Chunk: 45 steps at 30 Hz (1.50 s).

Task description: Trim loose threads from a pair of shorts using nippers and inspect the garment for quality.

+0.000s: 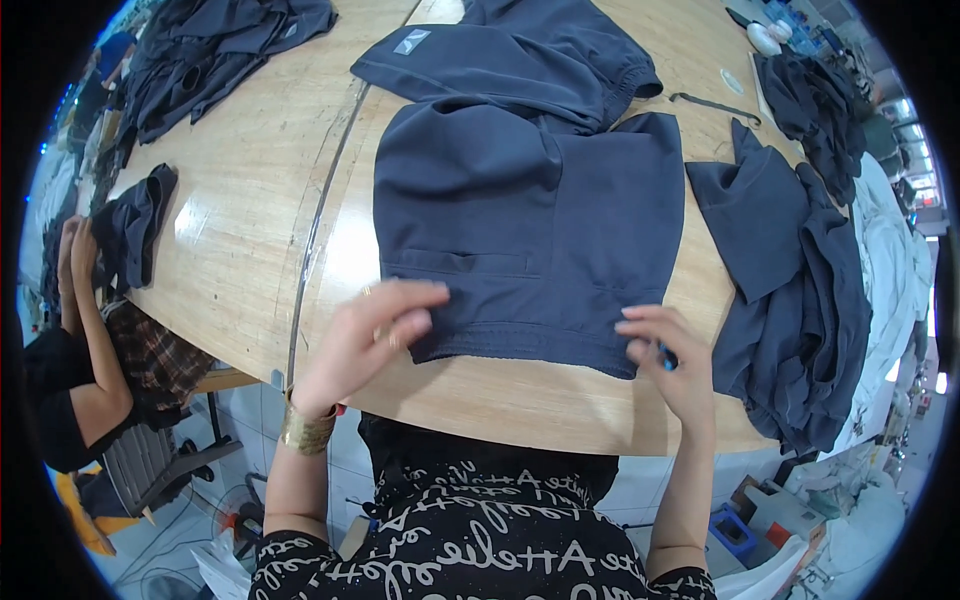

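A pair of dark navy shorts [465,215] lies spread on the wooden table in front of me, its gathered elastic waistband toward me and a slit pocket on the left part. My left hand [372,335] hovers at the left end of the waistband, slightly blurred, thumb and fingers apart with nothing in them. At the waistband's right end is my right hand [672,355], its fingers curled. A small blue object [667,356] shows in that hand, mostly hidden by the fingers; its kind cannot be made out.
Another navy garment [480,62] with a pale patch lies beyond the shorts. Piles of dark garments lie at the right [800,290] and far left [215,60]. A dark strip [715,103] rests at the far right. On the left, another person's hands [78,248] handle dark cloth.
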Tool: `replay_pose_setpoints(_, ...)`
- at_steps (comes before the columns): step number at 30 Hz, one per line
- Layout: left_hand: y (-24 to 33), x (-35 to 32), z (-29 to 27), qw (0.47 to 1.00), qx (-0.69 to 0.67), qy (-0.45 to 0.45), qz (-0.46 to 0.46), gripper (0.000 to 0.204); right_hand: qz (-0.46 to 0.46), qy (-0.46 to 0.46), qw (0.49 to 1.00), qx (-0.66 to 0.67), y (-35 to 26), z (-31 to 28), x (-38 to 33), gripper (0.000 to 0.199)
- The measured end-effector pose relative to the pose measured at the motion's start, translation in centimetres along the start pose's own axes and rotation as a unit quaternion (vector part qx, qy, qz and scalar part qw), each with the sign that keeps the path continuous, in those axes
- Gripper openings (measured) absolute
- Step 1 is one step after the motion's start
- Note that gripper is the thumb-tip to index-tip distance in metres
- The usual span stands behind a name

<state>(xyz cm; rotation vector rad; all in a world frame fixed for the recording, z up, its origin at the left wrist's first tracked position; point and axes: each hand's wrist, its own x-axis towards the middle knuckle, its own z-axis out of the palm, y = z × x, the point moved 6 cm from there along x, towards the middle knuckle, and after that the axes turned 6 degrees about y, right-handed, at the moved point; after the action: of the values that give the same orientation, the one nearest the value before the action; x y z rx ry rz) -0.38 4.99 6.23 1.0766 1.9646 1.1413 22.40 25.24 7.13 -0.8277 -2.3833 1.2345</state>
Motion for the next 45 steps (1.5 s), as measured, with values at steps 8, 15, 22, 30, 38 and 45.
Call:
replay_pose_setpoints(8,-3.7,3.9,3.5,0.928,0.333,0.12,0.12,0.054,-0.251,0.017,0.946,-0.203,-2.7,12.2,6.1,0.042)
replay_pose_setpoints(15,-6.3,1.2,0.0,0.9,0.418,0.126,0.02,0.074,-0.226,0.053,0.935,-0.269,-2.5,12.5,3.5,0.05)
replay_pose_setpoints(22,-6.6,0.0,-0.9,0.918,0.377,0.122,0.012,0.081,-0.162,0.049,0.953,-0.253,-3.7,12.8,0.3,0.05)
replay_pose_setpoints(30,-7.1,-0.5,-2.5,0.974,0.078,0.209,0.029,0.051,-0.196,0.015,0.975,-0.107,-6.5,10.5,3.5,0.039)
replay_pose_setpoints(38,-6.4,-1.5,-1.7,0.965,0.171,0.192,0.043,0.039,-0.221,-0.033,0.965,-0.134,-5.8,13.3,8.3,0.033)
replay_pose_setpoints(45,-2.3,-3.3,-0.3,0.985,0.105,0.071,0.113,0.048,-0.155,-0.111,0.976,-0.103,-7.0,11.5,-2.4,0.041)
